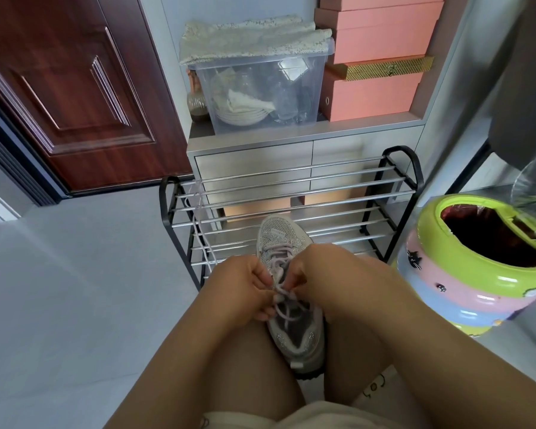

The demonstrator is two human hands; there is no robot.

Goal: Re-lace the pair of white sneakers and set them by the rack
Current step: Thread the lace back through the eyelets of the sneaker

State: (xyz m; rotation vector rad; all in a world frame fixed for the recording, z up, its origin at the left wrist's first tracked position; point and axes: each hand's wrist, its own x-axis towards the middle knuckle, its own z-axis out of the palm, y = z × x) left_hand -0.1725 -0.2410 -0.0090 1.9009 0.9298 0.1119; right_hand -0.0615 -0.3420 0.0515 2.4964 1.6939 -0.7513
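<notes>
One white mesh sneaker (280,235) sits between my knees, toe pointing at the shoe rack (291,193). Its pale lace (279,274) is threaded through the upper eyelets. My left hand (245,281) pinches the lace on the left side of the tongue. My right hand (316,274) pinches the lace end on the right side, close to the left hand. A second loose lace (198,218) hangs over the left end of the rack's bars. The other sneaker is not in view.
The black-framed rack with metal bars stands against a grey drawer cabinet (254,159). A colourful bin with a green rim (480,258) stands to the right. A brown door (68,88) is at the left. Clear and pink storage boxes (378,60) sit on the cabinet.
</notes>
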